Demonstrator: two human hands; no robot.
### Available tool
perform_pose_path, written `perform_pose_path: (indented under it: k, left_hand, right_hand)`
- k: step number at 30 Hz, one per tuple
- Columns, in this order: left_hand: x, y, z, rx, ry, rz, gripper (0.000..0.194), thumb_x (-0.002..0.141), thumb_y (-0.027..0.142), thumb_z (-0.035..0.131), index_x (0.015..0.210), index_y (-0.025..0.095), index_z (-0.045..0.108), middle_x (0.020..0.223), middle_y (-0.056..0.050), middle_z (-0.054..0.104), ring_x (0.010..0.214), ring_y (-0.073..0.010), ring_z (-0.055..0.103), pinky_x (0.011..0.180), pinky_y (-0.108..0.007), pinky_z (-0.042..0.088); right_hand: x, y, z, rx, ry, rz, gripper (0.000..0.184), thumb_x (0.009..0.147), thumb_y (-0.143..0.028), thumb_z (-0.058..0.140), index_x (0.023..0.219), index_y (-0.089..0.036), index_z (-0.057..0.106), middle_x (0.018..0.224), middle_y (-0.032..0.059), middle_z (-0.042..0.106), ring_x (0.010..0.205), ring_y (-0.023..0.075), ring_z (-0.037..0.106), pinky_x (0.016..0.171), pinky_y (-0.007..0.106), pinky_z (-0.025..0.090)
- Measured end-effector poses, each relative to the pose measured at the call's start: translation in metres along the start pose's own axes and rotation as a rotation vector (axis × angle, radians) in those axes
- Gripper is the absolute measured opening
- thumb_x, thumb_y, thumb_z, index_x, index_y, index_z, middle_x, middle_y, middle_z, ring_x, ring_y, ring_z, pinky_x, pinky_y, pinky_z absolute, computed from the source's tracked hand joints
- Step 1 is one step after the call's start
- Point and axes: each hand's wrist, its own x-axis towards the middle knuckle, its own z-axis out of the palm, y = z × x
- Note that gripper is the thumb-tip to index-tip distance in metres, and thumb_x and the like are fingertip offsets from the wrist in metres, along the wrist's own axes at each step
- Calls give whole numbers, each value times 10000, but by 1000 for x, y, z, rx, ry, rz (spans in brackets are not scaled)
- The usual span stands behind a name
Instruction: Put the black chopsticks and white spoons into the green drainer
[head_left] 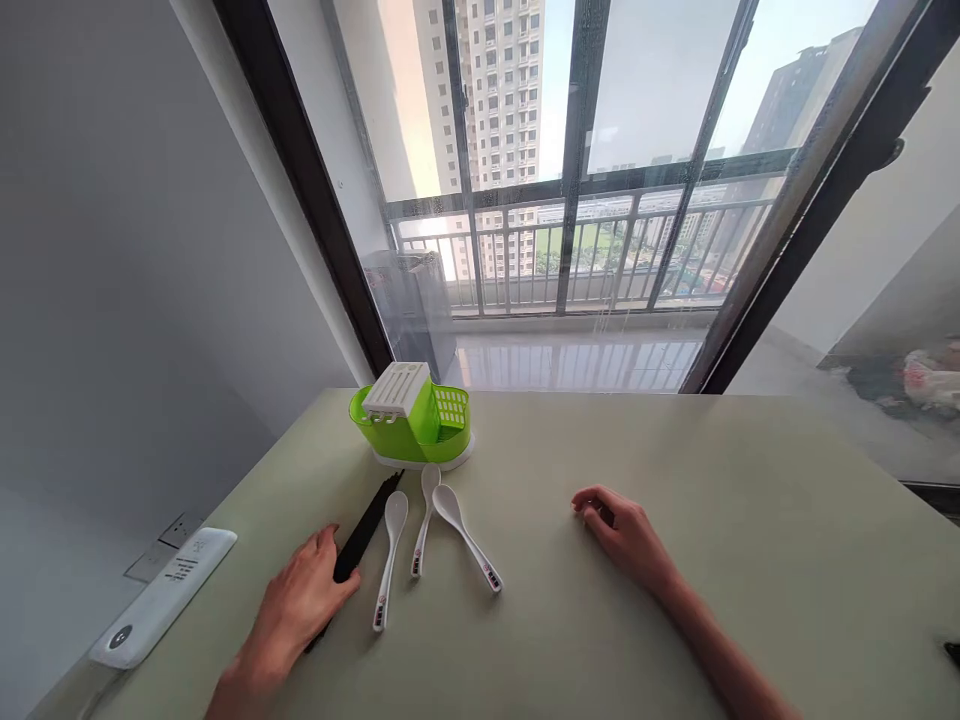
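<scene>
My left hand (pixel 306 592) is over a bundle of thin black sticks, apparently chopsticks (pixel 367 530), with the thumb on the right side and the fingers on the left. They lie slanted on the table, their middle hidden under the hand. Just to their right are three white spoons: a left spoon (pixel 390 555), a middle spoon (pixel 424 520) and a right spoon (pixel 469 540), with dark marks on the handle ends. Resting on the table to the right of the spoons, my right hand (pixel 619 530) has its fingers loosely curled and nothing visible in them.
Behind the spoons stands a green and white utensil holder (pixel 412 425) with a slotted top. A white power strip (pixel 169 600) lies by the left wall. The pale table (pixel 675 450) meets a glass window at the back. A small dark object (pixel 952 652) shows at the right edge.
</scene>
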Motion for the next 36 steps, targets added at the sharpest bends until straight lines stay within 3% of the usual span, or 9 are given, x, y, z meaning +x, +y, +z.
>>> perform_pose_path:
  k: [6, 12, 17, 22, 27, 30, 32, 34, 36]
  left_hand:
    - [4, 10, -10, 149, -2, 46, 321, 856, 157, 497, 1153, 143, 616, 1166, -188, 696, 1104, -349, 675, 842, -404, 514]
    - [2, 10, 6, 206, 99, 40, 306, 954, 153, 393, 1202, 77, 556, 1185, -227, 642, 1086, -349, 688, 809, -404, 530]
    - [-4, 5, 22, 186, 212, 18, 409, 1001, 184, 257, 1276, 14, 508, 1262, -286, 567, 1038, -369, 691, 763, -443, 538]
    - [1, -17, 34, -15, 294, -12, 426, 1012, 231, 264, 1317, 72, 516, 1296, -242, 621, 1034, -337, 695, 816, -422, 521]
    - [-7, -24, 23, -486, 338, 33, 410, 1013, 437, 300, 1103, 189, 613, 1050, -142, 733, 1022, -316, 691, 820, -370, 524]
    - [-25, -4, 8, -914, 345, 128, 497, 946, 652, 402, 1010, 198, 594, 739, -24, 607, 678, -212, 628, 600, -285, 493]
    - [-40, 20, -3, -1172, 257, 204, 569, 863, 757, 490, 963, 201, 560, 632, 63, 422, 472, -116, 411, 438, -225, 341]
    - [-54, 52, -11, -1338, 130, 270, 565, 820, 766, 568, 898, 207, 531, 608, 99, 293, 442, -74, 273, 410, -193, 253]
    - [-66, 89, -14, -1445, 20, 331, 575, 807, 777, 579, 838, 206, 514, 598, 103, 258, 445, -64, 231, 399, -183, 206]
  right_hand:
    - [-18, -6, 0, 2, 66, 6, 301, 896, -390, 464, 926, -205, 700, 867, 52, 739, 713, 193, 636, 688, 306, 485]
    - [-53, -11, -2, 10, 87, 6, 294, 896, -379, 467, 940, -205, 701, 900, 52, 746, 753, 201, 658, 714, 313, 499]
    - [-78, -17, -3, 11, 94, 6, 295, 908, -374, 461, 934, -205, 702, 879, 56, 741, 745, 201, 653, 714, 311, 500]
    - [-89, -21, -1, 12, 125, -8, 290, 900, -377, 475, 913, -209, 711, 881, 60, 745, 753, 211, 657, 716, 323, 507]
    - [-94, -18, 2, -23, 109, -29, 292, 924, -379, 466, 914, -217, 708, 901, 56, 735, 757, 204, 655, 713, 315, 502]
    - [-96, -16, 4, -17, 113, -20, 279, 923, -369, 471, 909, -218, 705, 898, 50, 730, 730, 195, 644, 697, 312, 495]
    - [-97, -20, 5, 16, 106, 9, 264, 915, -368, 481, 903, -218, 697, 877, 44, 726, 710, 193, 636, 687, 316, 495]
    - [-97, -32, 5, 106, 68, 29, 248, 921, -388, 500, 916, -220, 683, 868, 39, 725, 730, 195, 648, 709, 325, 514]
    - [-95, -54, 2, 246, 9, 5, 250, 947, -430, 521, 987, -228, 662, 945, 47, 734, 848, 203, 682, 796, 340, 540]
